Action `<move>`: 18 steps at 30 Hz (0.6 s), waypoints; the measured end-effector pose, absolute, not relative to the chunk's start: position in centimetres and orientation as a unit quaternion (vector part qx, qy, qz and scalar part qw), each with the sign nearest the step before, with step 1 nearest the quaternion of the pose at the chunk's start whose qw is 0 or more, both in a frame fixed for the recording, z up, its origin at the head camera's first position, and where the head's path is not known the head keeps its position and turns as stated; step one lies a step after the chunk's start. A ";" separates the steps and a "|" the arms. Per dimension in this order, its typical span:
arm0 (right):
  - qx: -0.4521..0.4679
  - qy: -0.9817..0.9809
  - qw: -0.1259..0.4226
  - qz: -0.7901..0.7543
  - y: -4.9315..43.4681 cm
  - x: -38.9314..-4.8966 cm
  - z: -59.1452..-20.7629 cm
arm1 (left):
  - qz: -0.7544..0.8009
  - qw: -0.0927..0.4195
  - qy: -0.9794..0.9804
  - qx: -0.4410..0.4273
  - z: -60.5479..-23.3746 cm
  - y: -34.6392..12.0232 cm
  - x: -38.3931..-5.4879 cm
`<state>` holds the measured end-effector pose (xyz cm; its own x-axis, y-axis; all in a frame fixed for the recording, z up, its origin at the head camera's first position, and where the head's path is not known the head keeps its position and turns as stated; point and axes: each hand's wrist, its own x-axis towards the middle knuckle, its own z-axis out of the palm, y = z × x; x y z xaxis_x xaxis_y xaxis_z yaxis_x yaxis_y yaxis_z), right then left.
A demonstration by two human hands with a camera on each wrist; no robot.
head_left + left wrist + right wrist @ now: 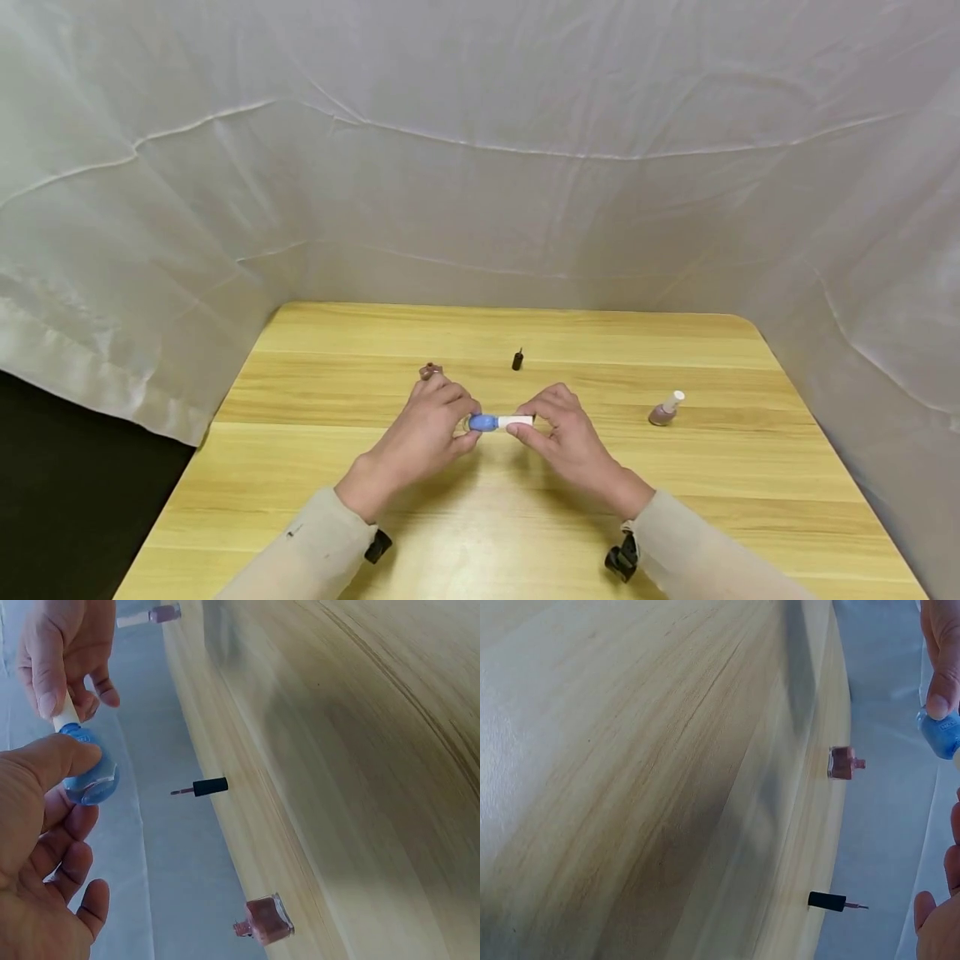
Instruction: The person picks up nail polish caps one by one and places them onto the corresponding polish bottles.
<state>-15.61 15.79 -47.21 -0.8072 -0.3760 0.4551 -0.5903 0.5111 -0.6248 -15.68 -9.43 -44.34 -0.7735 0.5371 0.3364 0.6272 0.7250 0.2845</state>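
Note:
A blue nail polish bottle [483, 423] with a white cap [515, 422] lies sideways between both hands, above the table. My left hand [429, 423] pinches the blue glass body between thumb and fingers. The white cap is held by my right hand [561, 433], thumb on the near side. In the left wrist view the blue bottle [91, 769] shows with its neck against the cap. Beyond the left hand stands an uncapped reddish-pink nail polish bottle [270, 920], partly hidden by that hand in the head view. A black cap with its brush [517, 359] stands upright, bristles up.
To the right stands a mauve nail polish bottle [663, 413] with a white cap, slightly tilted in view. The wooden table [300, 500] ends at a back edge before a pale cloth curtain [480, 217]. A dark area [67, 492] lies beyond the table's left edge.

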 end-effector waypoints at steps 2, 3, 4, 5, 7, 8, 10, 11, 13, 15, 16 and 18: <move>0.277 -0.860 0.130 0.408 15.8 -15.6 -47.2 | -0.196 0.116 -0.921 -0.315 -44.4 -9.5 -15.7; 0.276 -0.860 0.131 0.408 15.8 -15.5 -47.2 | -0.197 0.116 -0.922 -0.314 -44.4 -9.5 -15.7; 0.275 -0.860 0.132 0.408 15.8 -15.5 -47.2 | -0.198 0.115 -0.922 -0.312 -44.4 -9.5 -15.7; 0.276 -0.859 0.134 0.409 15.8 -15.5 -47.2 | -0.199 0.113 -0.923 -0.310 -44.4 -9.6 -15.7; 0.282 -0.856 0.143 0.409 15.8 -15.5 -47.3 | -0.201 0.109 -0.924 -0.307 -44.4 -9.6 -15.8; 0.286 -0.853 0.150 0.410 15.7 -15.5 -47.4 | -0.202 0.107 -0.924 -0.306 -44.4 -9.7 -15.8; 0.298 -0.846 0.167 0.410 15.7 -15.6 -47.6 | -0.205 0.102 -0.924 -0.305 -44.4 -9.7 -15.8; 0.304 -0.842 0.176 0.409 15.7 -15.7 -47.7 | -0.204 0.101 -0.924 -0.306 -44.4 -9.7 -15.8; 0.316 -0.836 0.196 0.403 15.8 -15.8 -48.0 | -0.200 0.101 -0.924 -0.309 -44.4 -9.6 -15.8; 0.327 -0.832 0.213 0.395 15.8 -16.0 -48.2 | -0.192 0.105 -0.924 -0.313 -44.4 -9.6 -15.8; 0.332 -0.830 0.219 0.390 15.8 -16.1 -48.3 | -0.187 0.109 -0.924 -0.315 -44.4 -9.5 -15.8; 0.338 -0.831 0.226 0.380 15.9 -16.2 -48.4 | -0.176 0.118 -0.924 -0.319 -44.4 -9.5 -15.7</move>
<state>-16.25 15.91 -48.36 -0.6695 -0.3904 0.6319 -0.7334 0.4822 -0.4791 -15.73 -9.47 -44.35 -0.7684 0.5487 0.3294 0.6313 0.7344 0.2492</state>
